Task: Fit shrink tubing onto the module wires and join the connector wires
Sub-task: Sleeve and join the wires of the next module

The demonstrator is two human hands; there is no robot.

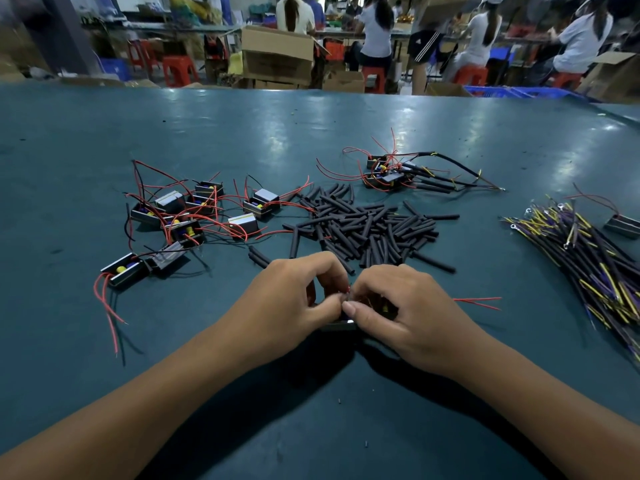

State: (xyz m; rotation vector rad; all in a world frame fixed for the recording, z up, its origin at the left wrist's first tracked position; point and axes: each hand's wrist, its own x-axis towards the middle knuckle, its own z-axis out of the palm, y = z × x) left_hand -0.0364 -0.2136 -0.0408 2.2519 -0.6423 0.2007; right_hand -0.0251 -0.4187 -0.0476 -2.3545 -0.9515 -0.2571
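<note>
Lower centre: left hand [294, 292] and right hand [398, 306] pinched a module [341, 323] and its wires, fingers curled, steadying them, probably for tubing [367, 226].

Glossy teal table [242, 140], matt black tubing [363, 223], cardboard boxes [277, 57]

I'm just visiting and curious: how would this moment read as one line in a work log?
stage: working module wires | left hand: pinching wire | right hand: gripping module | tubing pile: behind hands | table
</note>
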